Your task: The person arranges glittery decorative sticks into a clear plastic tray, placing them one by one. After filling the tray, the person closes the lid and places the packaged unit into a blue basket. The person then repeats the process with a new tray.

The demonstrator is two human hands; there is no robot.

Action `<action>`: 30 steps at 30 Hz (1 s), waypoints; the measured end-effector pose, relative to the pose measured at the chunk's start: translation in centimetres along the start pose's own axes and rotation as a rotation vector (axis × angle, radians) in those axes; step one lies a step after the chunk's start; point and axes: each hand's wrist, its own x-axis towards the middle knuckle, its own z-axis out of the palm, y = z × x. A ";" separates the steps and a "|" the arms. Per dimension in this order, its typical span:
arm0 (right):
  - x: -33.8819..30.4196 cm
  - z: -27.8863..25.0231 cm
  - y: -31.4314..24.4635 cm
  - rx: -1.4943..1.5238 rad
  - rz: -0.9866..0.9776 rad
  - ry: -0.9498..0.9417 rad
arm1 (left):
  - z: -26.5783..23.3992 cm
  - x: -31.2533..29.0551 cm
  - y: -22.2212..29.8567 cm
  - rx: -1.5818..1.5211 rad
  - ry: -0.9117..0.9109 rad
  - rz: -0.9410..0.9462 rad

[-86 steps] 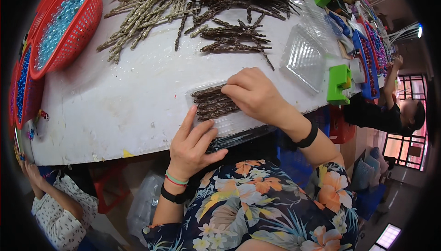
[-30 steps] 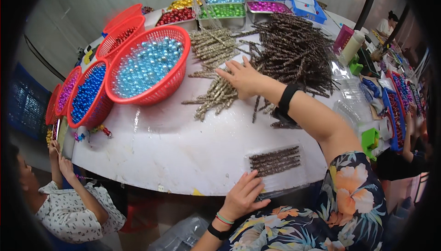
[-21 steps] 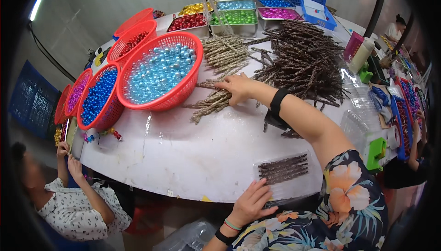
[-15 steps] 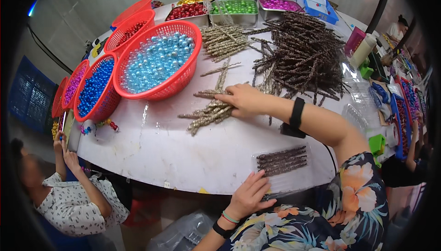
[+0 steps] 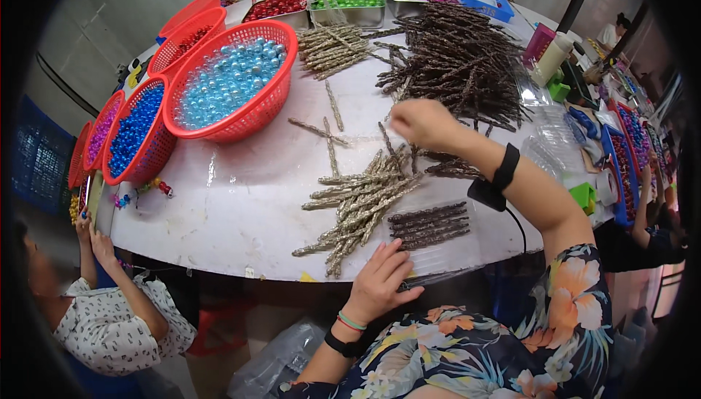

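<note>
A clear tray (image 5: 475,221) is set near the front edge of the table (image 5: 226,213), perhaps so that it can be reached with ease. In it, dark sticks (image 5: 429,226) are laid side by side in a neat row, which seems to help them fit flat. The near left corner of the tray is touched by the fingertips of the left hand (image 5: 378,281). The fingers are loosely spread and nothing is gripped by them; the tray is likely being stopped from sliding this way. The right hand (image 5: 423,123) is held over the table, in front of the big dark pile (image 5: 464,59), with its fingers curled in. Whether a stick is held in it cannot be told. A messy heap of pale sticks (image 5: 358,202) is spread just to the left of the tray, close by the left hand, and a few loose pale sticks (image 5: 321,135) are left farther back. The red basket (image 5: 272,103) of light blue beads (image 5: 230,81) is set well apart on the left, maybe so that the middle can be used for sticks.
</note>
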 end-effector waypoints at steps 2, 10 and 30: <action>-0.2 -0.1 2.3 -0.017 0.129 0.030 | 0.2 0.1 -0.1 -0.002 0.007 0.015; 1.3 3.8 3.4 -0.274 0.095 0.180 | 0.4 0.1 0.1 0.020 0.024 0.003; -0.4 -0.4 -3.6 0.779 0.487 -0.273 | 0.6 -0.5 -0.2 0.035 0.042 -0.005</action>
